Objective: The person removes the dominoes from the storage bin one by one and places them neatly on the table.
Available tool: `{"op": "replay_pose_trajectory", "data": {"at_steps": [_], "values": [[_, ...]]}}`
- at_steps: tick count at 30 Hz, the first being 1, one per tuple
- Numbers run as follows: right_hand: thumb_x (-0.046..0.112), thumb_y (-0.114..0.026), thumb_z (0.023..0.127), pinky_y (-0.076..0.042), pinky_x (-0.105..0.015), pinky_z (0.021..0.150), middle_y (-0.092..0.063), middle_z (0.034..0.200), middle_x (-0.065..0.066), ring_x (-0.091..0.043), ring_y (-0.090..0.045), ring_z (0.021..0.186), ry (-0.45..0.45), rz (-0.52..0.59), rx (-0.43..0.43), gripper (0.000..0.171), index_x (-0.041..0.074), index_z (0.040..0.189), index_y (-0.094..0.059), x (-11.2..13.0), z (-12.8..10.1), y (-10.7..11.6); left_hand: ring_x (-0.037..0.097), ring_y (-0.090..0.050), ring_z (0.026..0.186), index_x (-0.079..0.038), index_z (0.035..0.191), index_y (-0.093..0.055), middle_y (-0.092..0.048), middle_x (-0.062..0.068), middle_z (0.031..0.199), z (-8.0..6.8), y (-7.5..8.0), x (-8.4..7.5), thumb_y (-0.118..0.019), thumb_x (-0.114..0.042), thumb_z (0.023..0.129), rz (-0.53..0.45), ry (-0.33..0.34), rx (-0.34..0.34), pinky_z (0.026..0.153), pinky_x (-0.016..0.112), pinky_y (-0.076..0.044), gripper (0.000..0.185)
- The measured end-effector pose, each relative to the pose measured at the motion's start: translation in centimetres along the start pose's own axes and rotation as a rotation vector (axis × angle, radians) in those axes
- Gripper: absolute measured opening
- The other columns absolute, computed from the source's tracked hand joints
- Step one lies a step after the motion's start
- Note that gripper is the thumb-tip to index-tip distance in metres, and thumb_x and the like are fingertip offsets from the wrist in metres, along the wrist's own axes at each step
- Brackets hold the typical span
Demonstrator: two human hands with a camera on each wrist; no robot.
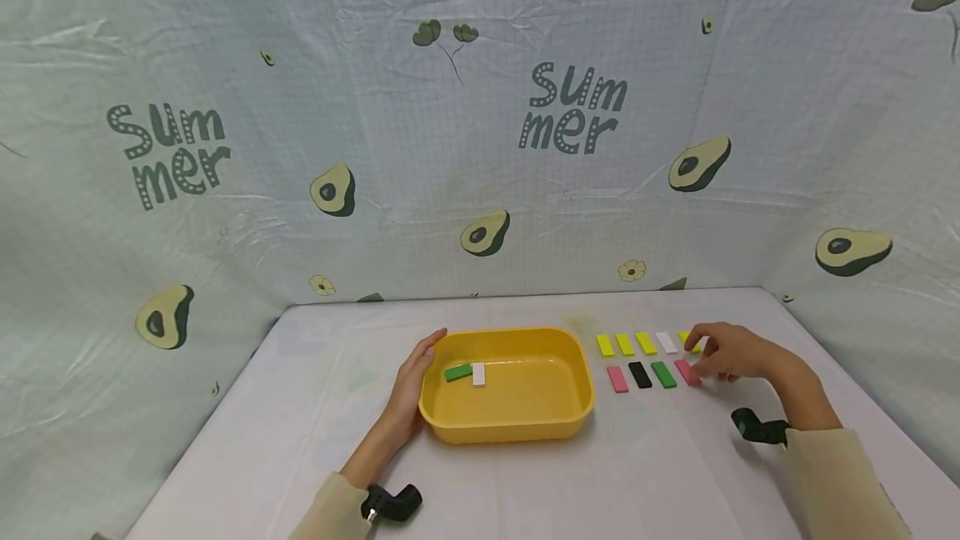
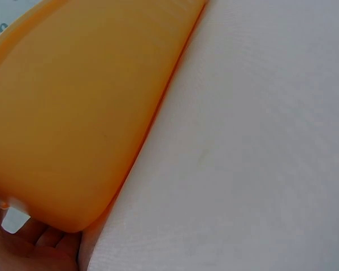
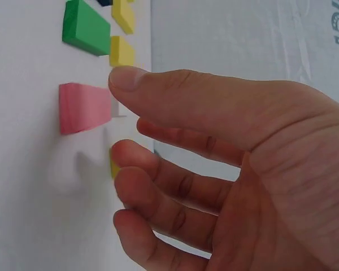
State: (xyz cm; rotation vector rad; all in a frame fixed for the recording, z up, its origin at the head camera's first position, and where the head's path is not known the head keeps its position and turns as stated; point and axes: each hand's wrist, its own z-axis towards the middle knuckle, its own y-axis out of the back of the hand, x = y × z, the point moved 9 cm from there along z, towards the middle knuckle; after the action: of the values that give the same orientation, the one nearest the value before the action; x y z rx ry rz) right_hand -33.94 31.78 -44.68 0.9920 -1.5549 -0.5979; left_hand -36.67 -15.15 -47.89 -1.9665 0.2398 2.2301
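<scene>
A yellow plastic tray (image 1: pixel 510 432) stands on the table. Inside it, a green block (image 1: pixel 458 372) lies beside a white block (image 1: pixel 478 374). My left hand (image 1: pixel 408 382) holds the tray's left side; in the left wrist view its fingers (image 2: pixel 48 240) curl at the tray's lower corner. To the right, my right hand (image 1: pixel 738 352) is over the end of two rows of flat blocks, nearest a pink block (image 3: pixel 83 107). Thumb and fingers are apart, with nothing between them. One yellow block (image 1: pixel 686 338) is partly hidden behind this hand.
The back row holds several yellow blocks (image 1: pixel 625 345) and a white block (image 1: pixel 666 343). The front row has another pink block (image 1: pixel 617 379), a black block (image 1: pixel 640 375) and a green block (image 1: pixel 663 374). A printed sheet (image 1: pixel 405 148) hangs behind the white-covered table (image 1: pixel 570 490).
</scene>
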Motion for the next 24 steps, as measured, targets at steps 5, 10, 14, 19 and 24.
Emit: {"op": "replay_pose_trajectory", "data": {"at_steps": [5, 10, 14, 19, 24], "values": [[0.015, -0.073, 0.09, -0.055, -0.033, 0.068, -0.063, 0.094, -0.009, -0.022, -0.057, 0.074, 0.031, -0.005, -0.025, 0.04, 0.0, 0.125, -0.059, 0.8, 0.5, 0.5, 0.033, -0.024, 0.159, -0.011, 0.159, -0.039, -0.03, 0.012, 0.17, 0.2, -0.1, 0.0, -0.03, -0.029, 0.114, 0.004, -0.001, -0.01, 0.131, 0.054, -0.016, 0.049], [0.016, -0.074, 0.091, -0.055, -0.033, 0.068, -0.063, 0.092, -0.008, -0.021, -0.057, 0.073, 0.081, -0.004, -0.04, 0.04, -0.001, 0.125, -0.06, 1.8, 1.0, 0.7, 0.033, -0.024, 0.159, -0.011, 0.159, -0.039, -0.03, 0.012, 0.169, 0.3, -0.1, 0.1, -0.03, -0.029, 0.114, 0.016, 0.003, -0.026, 0.131, 0.054, -0.015, 0.049], [0.018, -0.076, 0.091, -0.054, -0.033, 0.067, -0.063, 0.092, -0.006, -0.019, -0.057, 0.074, 0.138, 0.002, -0.069, 0.04, 0.001, 0.124, -0.061, 2.7, 1.5, 0.7, 0.033, -0.025, 0.158, -0.012, 0.159, -0.039, -0.031, 0.012, 0.169, 0.5, -0.2, 0.1, -0.03, -0.029, 0.114, 0.016, 0.004, -0.032, 0.131, 0.054, -0.016, 0.049], [0.02, -0.077, 0.091, -0.055, -0.032, 0.067, -0.063, 0.093, -0.005, -0.019, -0.057, 0.079, 0.2, 0.006, -0.104, 0.039, 0.002, 0.122, -0.063, 4.1, 2.1, 0.7, 0.033, -0.025, 0.158, -0.012, 0.159, -0.038, -0.031, 0.012, 0.169, 0.7, -0.3, 0.2, -0.03, -0.03, 0.114, 0.015, 0.002, -0.037, 0.131, 0.054, -0.016, 0.049], [0.02, -0.078, 0.091, -0.054, -0.029, 0.067, -0.063, 0.093, -0.005, -0.019, -0.056, 0.082, 0.232, -0.01, -0.119, 0.038, 0.002, 0.122, -0.065, 5.4, 2.7, 0.7, 0.033, -0.026, 0.158, -0.012, 0.159, -0.038, -0.032, 0.012, 0.169, 0.9, -0.4, 0.1, -0.03, -0.03, 0.114, 0.019, 0.0, -0.043, 0.131, 0.054, -0.017, 0.049]]}}
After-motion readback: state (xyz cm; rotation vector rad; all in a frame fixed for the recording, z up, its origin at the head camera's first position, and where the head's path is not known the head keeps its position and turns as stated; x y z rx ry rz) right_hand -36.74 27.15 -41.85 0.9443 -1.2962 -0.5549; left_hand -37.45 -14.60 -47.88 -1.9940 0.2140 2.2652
